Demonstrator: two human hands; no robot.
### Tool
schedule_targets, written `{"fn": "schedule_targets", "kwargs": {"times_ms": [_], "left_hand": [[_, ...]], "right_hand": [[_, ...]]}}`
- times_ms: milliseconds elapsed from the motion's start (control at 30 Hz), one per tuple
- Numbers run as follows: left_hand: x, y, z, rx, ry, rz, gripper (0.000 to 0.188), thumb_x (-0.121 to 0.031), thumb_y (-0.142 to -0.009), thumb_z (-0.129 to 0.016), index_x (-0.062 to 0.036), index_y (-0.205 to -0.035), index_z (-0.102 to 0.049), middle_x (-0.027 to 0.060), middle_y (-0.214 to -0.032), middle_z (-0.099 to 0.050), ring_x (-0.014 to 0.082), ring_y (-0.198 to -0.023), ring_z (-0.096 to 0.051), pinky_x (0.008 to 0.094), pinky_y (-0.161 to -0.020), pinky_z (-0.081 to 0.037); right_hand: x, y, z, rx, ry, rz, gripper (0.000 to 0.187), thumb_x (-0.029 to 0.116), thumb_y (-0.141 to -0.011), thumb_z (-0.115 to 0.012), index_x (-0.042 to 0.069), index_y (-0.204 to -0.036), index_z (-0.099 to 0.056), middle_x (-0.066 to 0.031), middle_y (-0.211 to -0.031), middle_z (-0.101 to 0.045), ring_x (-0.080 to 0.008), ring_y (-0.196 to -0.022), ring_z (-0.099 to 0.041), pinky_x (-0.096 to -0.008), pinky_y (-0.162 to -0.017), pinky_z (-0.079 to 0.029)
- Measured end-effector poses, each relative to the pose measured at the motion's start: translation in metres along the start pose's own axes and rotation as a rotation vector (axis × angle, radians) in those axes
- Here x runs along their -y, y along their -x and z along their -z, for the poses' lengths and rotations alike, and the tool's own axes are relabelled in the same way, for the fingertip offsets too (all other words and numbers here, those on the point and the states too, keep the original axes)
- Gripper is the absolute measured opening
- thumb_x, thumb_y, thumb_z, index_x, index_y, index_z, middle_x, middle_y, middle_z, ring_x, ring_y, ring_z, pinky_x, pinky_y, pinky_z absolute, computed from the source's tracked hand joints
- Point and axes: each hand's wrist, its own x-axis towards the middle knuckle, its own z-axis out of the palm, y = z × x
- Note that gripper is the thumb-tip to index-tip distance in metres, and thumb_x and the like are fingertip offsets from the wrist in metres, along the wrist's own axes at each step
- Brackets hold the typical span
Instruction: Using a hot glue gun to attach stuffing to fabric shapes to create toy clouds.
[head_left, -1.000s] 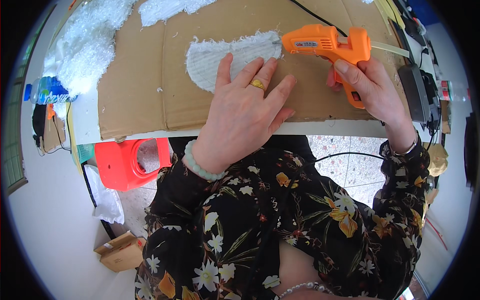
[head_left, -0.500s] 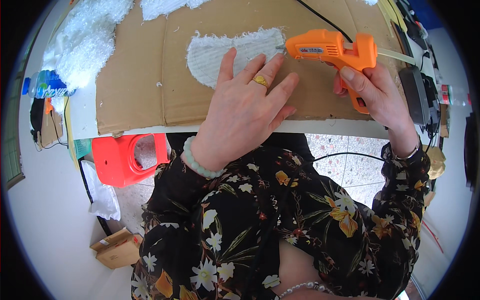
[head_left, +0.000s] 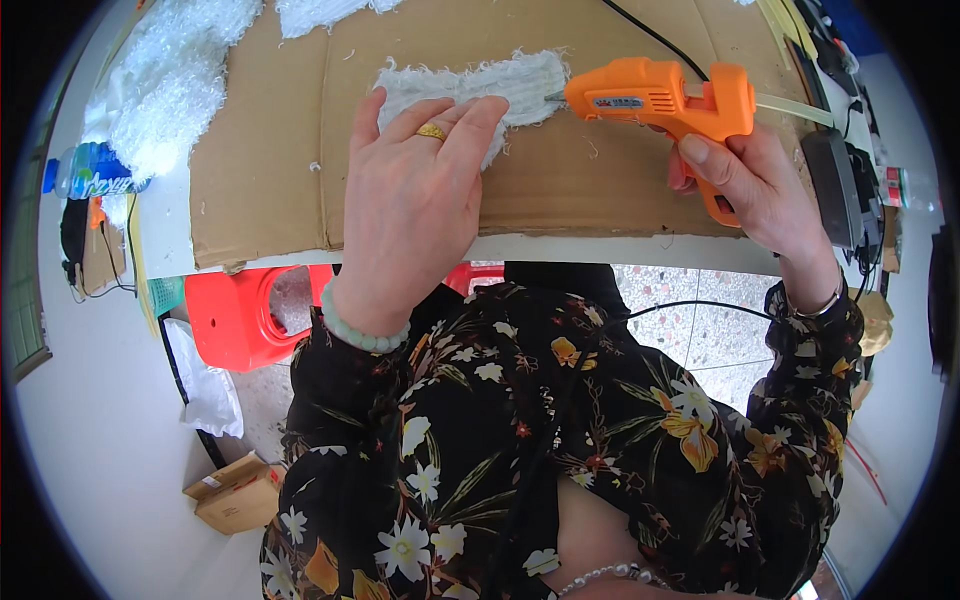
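An orange hot glue gun (head_left: pixel 640 88) is gripped by its handle in my right hand (head_left: pixel 745 180). From its back end sticks a pale glue stick (head_left: pixel 790 108). Its metal nozzle meets the right end of a white frayed fabric piece (head_left: pixel 525 85), which lies on brown cardboard (head_left: pixel 590 190). Over the left and middle part of the fabric lies my left hand (head_left: pixel 415 190), fingers stretched and somewhat spread, covering much of the piece. Whether those fingertips press on the cloth or hover over it, I cannot tell.
Fluffy white shaggy material (head_left: pixel 170 90) is heaped at the left, near a blue-labelled plastic bottle (head_left: pixel 95 170). Another white fabric scrap (head_left: pixel 325 12) lies at the far edge. A black cable (head_left: pixel 655 40) runs behind the glue gun. A dark grey box (head_left: pixel 828 190) stands at the right.
My left hand has moved left along the fabric, uncovering its right end and some cardboard. The glue gun in my right hand has barely moved.
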Motion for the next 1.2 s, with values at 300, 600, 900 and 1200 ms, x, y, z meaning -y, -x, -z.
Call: {"fn": "schedule_targets", "kwargs": {"times_ms": [300,600,900,1200], "left_hand": [[0.003,-0.001,-0.002,-0.013,0.020,0.004,0.047,0.004,-0.073,-0.057,-0.0096,-0.118,-0.057,0.0067,-0.065,-0.061,0.0260,-0.095,-0.065,0.0551,-0.100,-0.035],[0.008,-0.001,-0.001,-0.042,0.141,0.049,0.051,0.006,-0.074,-0.053,-0.0122,-0.122,-0.056,0.0077,-0.064,-0.058,0.0269,-0.090,-0.065,0.0514,-0.098,-0.039],[0.007,-0.001,0.002,-0.038,0.191,0.077,0.052,0.006,-0.076,-0.052,-0.0132,-0.125,-0.053,0.0086,-0.071,-0.063,0.0272,-0.083,-0.065,0.0514,-0.099,-0.039],[0.009,0.000,0.000,-0.046,0.151,0.057,0.054,0.006,-0.075,-0.053,-0.0125,-0.126,-0.052,0.0086,-0.078,-0.066,0.0275,-0.084,-0.064,0.0509,-0.099,-0.038]], "right_hand": [[0.008,0.000,-0.006,0.003,0.006,0.057,0.034,0.031,-0.098,-0.052,0.000,-0.111,-0.053,-0.0028,-0.080,-0.059,-0.0103,-0.074,-0.054,-0.0239,-0.068,-0.043],[0.014,-0.007,-0.012,0.047,-0.010,0.090,0.034,0.030,-0.098,-0.051,-0.001,-0.114,-0.051,-0.0035,-0.080,-0.058,-0.0111,-0.074,-0.054,-0.0244,-0.069,-0.044],[0.015,-0.018,-0.020,-0.013,0.015,0.178,0.030,0.029,-0.096,-0.056,0.001,-0.087,-0.056,0.0003,-0.066,-0.054,-0.0068,-0.058,-0.047,-0.0233,-0.052,-0.039],[0.021,-0.012,-0.013,0.033,-0.029,0.079,0.042,0.028,-0.098,-0.052,0.001,-0.129,-0.043,-0.0038,-0.080,-0.058,-0.0101,-0.074,-0.054,-0.0236,-0.066,-0.042]]}}
